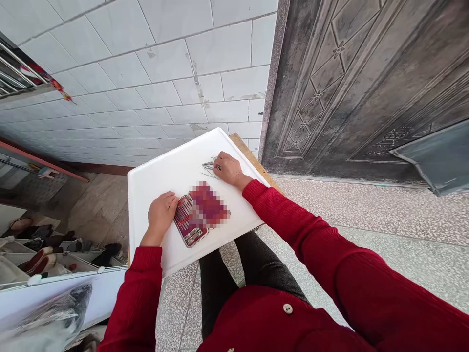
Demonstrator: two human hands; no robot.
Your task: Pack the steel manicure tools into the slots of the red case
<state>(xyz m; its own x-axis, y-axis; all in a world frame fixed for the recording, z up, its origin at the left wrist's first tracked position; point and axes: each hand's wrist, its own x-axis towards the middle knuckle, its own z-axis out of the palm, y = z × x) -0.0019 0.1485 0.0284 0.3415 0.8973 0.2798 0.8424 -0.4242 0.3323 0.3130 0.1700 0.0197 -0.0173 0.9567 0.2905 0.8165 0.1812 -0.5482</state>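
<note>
An opened manicure case (191, 234) lies on the white tabletop (157, 176), with slim metal tools and nail clippers held in its dark red lining. The other half of the case is blurred by a pixel patch. My left hand (161, 212) is at the case's left edge, fingers bent and thumb side against the rim. Farther back on the right, my right hand (227, 168) has its fingers closed around the end of a small metal manicure tool (208, 165). Several thin metal tools lie by those fingers, partly hidden under the hand.
A wooden board edge (244, 146) shows beneath the white top at the right. Behind stands a white tiled wall (161, 93), with a dark panelled door (330, 98) to the right. Shoes (40, 259) sit on a rack at lower left.
</note>
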